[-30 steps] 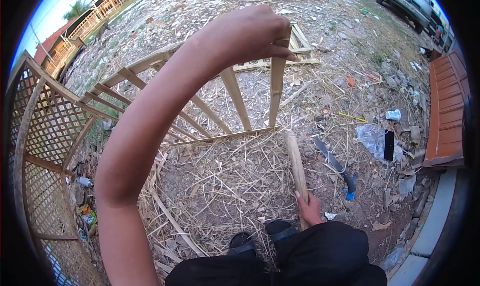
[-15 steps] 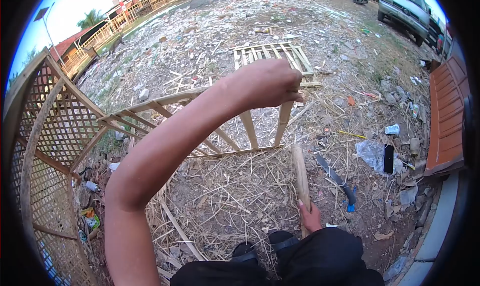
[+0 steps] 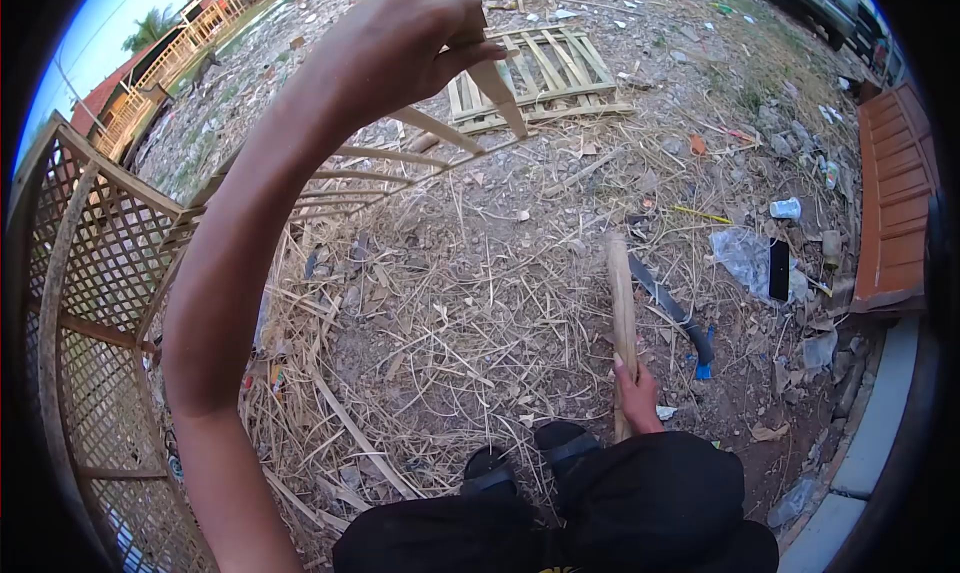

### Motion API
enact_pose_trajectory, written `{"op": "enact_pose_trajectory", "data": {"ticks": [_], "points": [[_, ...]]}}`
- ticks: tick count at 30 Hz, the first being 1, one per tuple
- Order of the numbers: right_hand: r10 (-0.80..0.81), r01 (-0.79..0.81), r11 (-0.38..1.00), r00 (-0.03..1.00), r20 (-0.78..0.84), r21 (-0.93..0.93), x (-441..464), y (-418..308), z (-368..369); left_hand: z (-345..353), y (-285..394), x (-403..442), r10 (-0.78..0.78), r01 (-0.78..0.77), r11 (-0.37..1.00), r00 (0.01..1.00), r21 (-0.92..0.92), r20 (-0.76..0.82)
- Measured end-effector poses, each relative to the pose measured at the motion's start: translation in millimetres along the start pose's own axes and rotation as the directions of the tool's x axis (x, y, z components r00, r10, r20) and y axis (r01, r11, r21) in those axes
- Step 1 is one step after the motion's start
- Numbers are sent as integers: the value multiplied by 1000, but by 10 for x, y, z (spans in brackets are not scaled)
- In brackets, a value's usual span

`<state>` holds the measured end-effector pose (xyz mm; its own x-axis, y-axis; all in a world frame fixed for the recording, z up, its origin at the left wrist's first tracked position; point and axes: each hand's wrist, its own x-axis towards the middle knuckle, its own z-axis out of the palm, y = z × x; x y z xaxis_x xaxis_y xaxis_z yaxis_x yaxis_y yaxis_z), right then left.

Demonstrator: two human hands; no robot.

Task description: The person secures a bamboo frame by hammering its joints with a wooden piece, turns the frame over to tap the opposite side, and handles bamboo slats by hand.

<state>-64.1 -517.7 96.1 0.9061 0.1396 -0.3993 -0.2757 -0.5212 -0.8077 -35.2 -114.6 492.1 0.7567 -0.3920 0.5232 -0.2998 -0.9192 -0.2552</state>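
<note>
The slatted wooden frame (image 3: 505, 103) is held up at one end by the left hand (image 3: 410, 48), with that grip closed on the wood. It is tilted, and whether its low edge touches the ground (image 3: 470, 223) cannot be told. The wooden stick (image 3: 621, 303) is gripped by the right hand (image 3: 637, 398), near the long knife (image 3: 660, 298), which is held by no hand. A row of slats is set in the frame, so that part looks done. A flat slatted panel (image 3: 560, 100) is seen farther off. What is left cannot be told.
</note>
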Motion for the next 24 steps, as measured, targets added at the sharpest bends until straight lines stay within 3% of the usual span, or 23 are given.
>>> {"op": "enact_pose_trajectory", "data": {"ticks": [1, 3, 5, 7, 11, 12, 15, 16, 17, 18, 20, 22, 24], "points": [[13, -13, 1000, 1000, 3, -7, 18, 30, -4, 84, 79, -66, -5, 5, 1000, 1000, -12, 8], [-89, 89, 992, 996, 2, -88, 58, 102, 4, 336, 373, -325, -205, 198, 978, 962, 60, 182], [-72, 73, 993, 997, 17, -94, 11, 44, -14, 813, 510, -743, -125, 114, 992, 970, 61, 210], [-56, 59, 993, 998, 29, -104, -59, -41, -37, 1293, 762, -1220, -41, 36, 993, 998, 112, 49], [-21, 26, 995, 998, 55, -93, -18, 69, -46, 1708, 1479, -1771, -23, 6, 992, 990, 124, 141], [-41, 45, 994, 998, 39, -97, -23, 126, -51, 1736, 1593, -1807, -113, 115, 993, 983, -7, 145], [48, -36, 988, 996, 78, -149, -9, 160, -74, 2035, 1862, -1956, -231, 261, 953, 954, -152, 190], [73, -58, 984, 994, 86, -168, -9, 181, -67, 2124, 1954, -2014, -280, 343, 918, 916, -200, 286], [-3, 14, 968, 999, 44, -252, 17, 199, -60, 2223, 2005, -2034, -289, 359, 908, 909, -214, 299], [-78, 76, 939, 997, 9, -336, -17, 177, -49, 2312, 2058, -2062, -341, 432, 857, 885, -280, 317], [-15, 24, 926, 1000, 27, -378, -95, -46, -77, 2468, 2158, -2139, -422, 557, 747, 820, -363, 387], [36, -16, 910, 999, 40, -415, -111, -57, -108, 2518, 2220, -2192, -436, 569, 720, 816, -398, 379], [-195, 184, 845, 980, 33, -502, -93, 99, -121, 2511, 2237, -2229, -459, 600, 684, 796, -415, 393]]}}
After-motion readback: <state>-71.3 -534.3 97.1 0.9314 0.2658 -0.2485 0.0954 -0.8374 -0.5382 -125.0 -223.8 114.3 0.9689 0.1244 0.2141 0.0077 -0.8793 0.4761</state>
